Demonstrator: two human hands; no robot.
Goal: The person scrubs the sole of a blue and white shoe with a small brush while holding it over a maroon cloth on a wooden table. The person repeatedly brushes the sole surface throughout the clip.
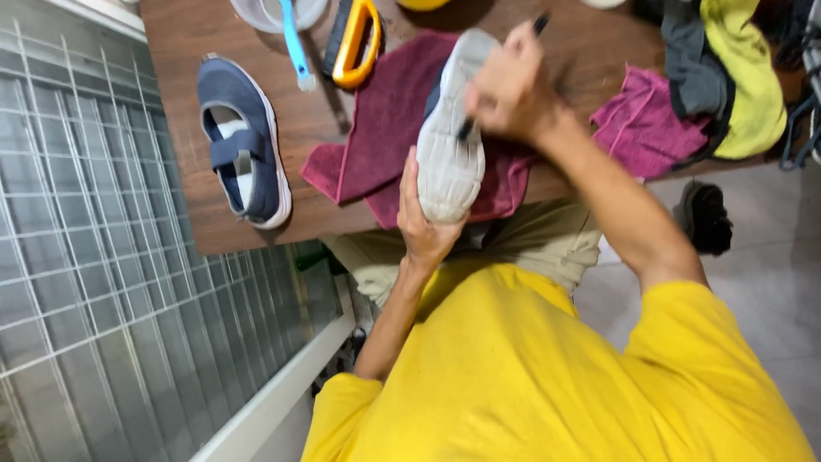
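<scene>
While the left hand (425, 224) grips the heel end of a shoe (451, 137) turned sole-up, the right hand (511, 90) is clenched around a thin dark tool (540, 24) whose lower tip meets the pale ribbed sole. That shoe is held above a dark red towel (385, 120) spread on the brown table (299, 128), close to the near edge. To the left, well apart, the matching navy shoe (244, 141) lies upright on the bare wood, just beside the table's left edge. Behind the towel sit a brush with a yellow handle (355, 43) and a light blue toothbrush (295, 47) resting on a clear bowl (256, 13). On the right, a pink cloth (641, 124) lies near the right forearm, with grey and yellow-green fabric (735, 77) piled behind it. A white wire grille (94, 239) runs along the left side, hemming the table there. Bare wood shows between the navy shoe and the towel; pale floor tiles (770, 274) lie open to the right, where a dark shoe (705, 218) sits under the table's edge.
</scene>
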